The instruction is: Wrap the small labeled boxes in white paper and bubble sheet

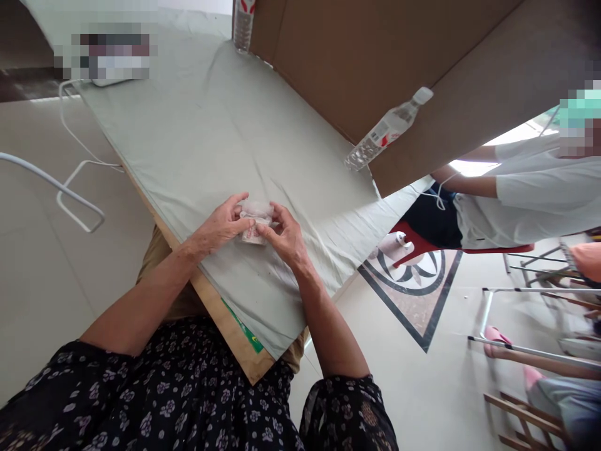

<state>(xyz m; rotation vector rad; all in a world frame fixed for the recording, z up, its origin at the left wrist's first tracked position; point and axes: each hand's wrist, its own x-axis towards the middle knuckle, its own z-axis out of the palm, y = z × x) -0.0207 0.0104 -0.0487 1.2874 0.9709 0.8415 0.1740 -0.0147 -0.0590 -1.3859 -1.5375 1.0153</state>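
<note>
Near the table's front corner, a small white packet with faint reddish print is held between both my hands. Its upper end looks translucent and crumpled, like thin plastic; what is inside cannot be made out. My left hand grips it from the left, thumb across the front and fingers at the top edge. From the right, my right hand pinches it, thumb on the front and fingers curled behind. Both hands are just above the pale cloth that covers the table.
A large brown cardboard panel stands on the table's far right. A clear plastic bottle leans against it; another bottle stands farther back. A person in a white shirt sits to the right. White cables hang at the left edge.
</note>
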